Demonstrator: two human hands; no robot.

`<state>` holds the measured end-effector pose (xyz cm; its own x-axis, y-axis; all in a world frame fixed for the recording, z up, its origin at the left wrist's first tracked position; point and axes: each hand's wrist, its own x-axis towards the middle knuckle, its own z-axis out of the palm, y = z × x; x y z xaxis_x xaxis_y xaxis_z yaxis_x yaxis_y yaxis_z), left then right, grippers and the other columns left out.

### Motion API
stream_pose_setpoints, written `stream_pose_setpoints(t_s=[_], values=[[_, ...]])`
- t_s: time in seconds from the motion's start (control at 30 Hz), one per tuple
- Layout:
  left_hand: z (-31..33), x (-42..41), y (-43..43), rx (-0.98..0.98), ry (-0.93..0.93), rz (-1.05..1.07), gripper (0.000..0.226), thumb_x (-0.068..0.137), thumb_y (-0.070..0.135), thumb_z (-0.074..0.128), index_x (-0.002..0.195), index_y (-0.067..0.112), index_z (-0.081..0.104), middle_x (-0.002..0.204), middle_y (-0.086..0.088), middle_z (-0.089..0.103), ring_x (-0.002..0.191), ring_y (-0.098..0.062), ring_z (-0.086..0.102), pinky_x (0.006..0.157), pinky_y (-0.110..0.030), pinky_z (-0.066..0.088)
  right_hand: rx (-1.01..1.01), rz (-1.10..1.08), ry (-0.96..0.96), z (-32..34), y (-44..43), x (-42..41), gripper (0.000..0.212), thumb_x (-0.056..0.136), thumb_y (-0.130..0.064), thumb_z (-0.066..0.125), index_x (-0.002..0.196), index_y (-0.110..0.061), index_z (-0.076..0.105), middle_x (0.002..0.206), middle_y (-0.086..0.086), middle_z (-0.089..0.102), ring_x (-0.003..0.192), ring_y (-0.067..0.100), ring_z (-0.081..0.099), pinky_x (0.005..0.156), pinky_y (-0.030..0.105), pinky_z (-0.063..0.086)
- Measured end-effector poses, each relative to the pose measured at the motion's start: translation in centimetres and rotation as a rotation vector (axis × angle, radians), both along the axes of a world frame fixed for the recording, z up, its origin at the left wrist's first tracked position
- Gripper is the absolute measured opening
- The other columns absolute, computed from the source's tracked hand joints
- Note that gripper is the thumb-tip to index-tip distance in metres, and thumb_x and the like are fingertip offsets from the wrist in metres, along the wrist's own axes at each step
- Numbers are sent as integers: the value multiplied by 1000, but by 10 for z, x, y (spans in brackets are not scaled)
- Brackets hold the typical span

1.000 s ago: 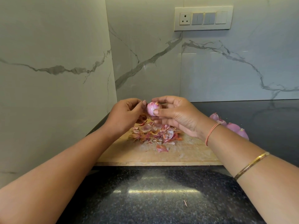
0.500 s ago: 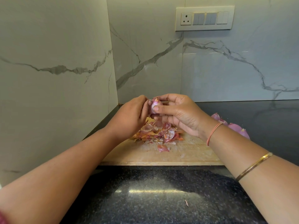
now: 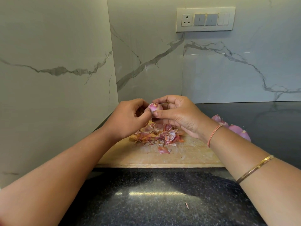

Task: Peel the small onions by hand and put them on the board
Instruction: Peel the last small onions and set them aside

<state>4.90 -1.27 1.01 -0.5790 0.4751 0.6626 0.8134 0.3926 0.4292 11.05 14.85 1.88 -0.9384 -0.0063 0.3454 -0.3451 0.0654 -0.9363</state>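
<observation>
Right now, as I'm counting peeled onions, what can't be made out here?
Head view only.
The pile of onions: partly behind the right wrist; count unclear, and whether it lies on the board or the counter.
The held onion: underside covered by the left hand and right hand; remaining skin unclear.

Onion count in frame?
5. One held onion between left hand and right hand; four onions in a row behind the right wrist. The wrist may hide more.

Home kitchen: granite counter [image 3: 162,201], marble backsplash [image 3: 228,70]
</observation>
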Motion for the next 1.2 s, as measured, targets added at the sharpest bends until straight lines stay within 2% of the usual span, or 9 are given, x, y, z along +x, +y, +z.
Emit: stream_pose_setpoints(t_s=[0.2, 0.3, 0.47, 0.67, 0.77, 0.83, 0.9, 1.07, 1.2], values=[[-1, -3, 4, -110, 69, 95, 19, 87, 28, 55, 84, 13, 66, 65, 2, 63, 54, -4, 54, 52, -28, 41, 132, -86, 46, -3, -3, -3, 30, 74, 7, 73, 97, -11, 65, 90, 6, 69, 79, 15, 68, 72, 34, 60], [-1, -3, 4, -146, 99, 100, 19, 86, 24, 55, 88, 9, 67, 66, -2, 63, 55, -10, 55, 54, -34, 44, 153, -98, 49, -3, -3, -3, 31, 74, 7, 73, 97, -12, 64, 94, 7, 67, 83, 17, 68, 72, 35, 60], [-2, -2, 4, -171, 150, 89, 20, 88, 23, 54, 87, 7, 67, 63, -2, 61, 53, -13, 50, 51, -31, 38, 162, -91, 42, -3, -2, -3, 29, 78, 6, 70, 102, -10, 64, 107, 13, 65, 86, 20, 68, 73, 33, 60], [3, -6, -1, -107, 133, 119, 21, 88, 4, 51, 90, 10, 71, 59, 13, 58, 48, 2, 51, 45, -11, 32, 125, -16, 30, -2, -1, -1, 27, 84, 7, 63, 106, -9, 63, 101, 11, 66, 66, 13, 67, 74, 28, 59], [2, -4, -1, -83, 82, 85, 23, 90, 13, 48, 94, 13, 70, 67, 14, 62, 57, 0, 56, 53, -18, 43, 88, -22, 28, -3, 0, -4, 28, 86, 6, 62, 110, -7, 61, 102, 14, 66, 71, 17, 66, 75, 30, 58], [1, -1, 0, -76, 55, 31, 29, 94, 32, 42, 96, 17, 67, 76, 14, 64, 69, -3, 60, 63, -28, 50, 64, -31, 25, -3, 1, -6, 30, 87, 4, 60, 116, -3, 59, 104, 15, 66, 81, 19, 67, 76, 32, 58], [-1, 0, 2, -97, 84, 19, 36, 97, 45, 39, 95, 19, 63, 81, 12, 63, 73, -5, 59, 64, -33, 50, 21, -6, 15, -3, 2, -6, 29, 89, 2, 59, 117, 0, 58, 97, 11, 67, 80, 14, 68, 74, 30, 57], [-7, -4, 5, -121, 199, 39, 31, 101, 32, 30, 89, 11, 49, 77, 1, 51, 67, -15, 49, 60, -35, 39, -45, 32, 3, -2, -2, -6, 21, 91, 1, 56, 111, 1, 59, 83, 10, 64, 64, 14, 60, 65, 25, 55], [-6, -7, 5, -137, 271, 111, 28, 100, 28, 35, 81, 10, 46, 67, 5, 44, 62, -17, 42, 52, -25, 27, -24, 28, -4, -2, -2, -6, 20, 91, 1, 56, 111, -1, 59, 86, 12, 61, 63, 15, 58, 65, 25, 53]])
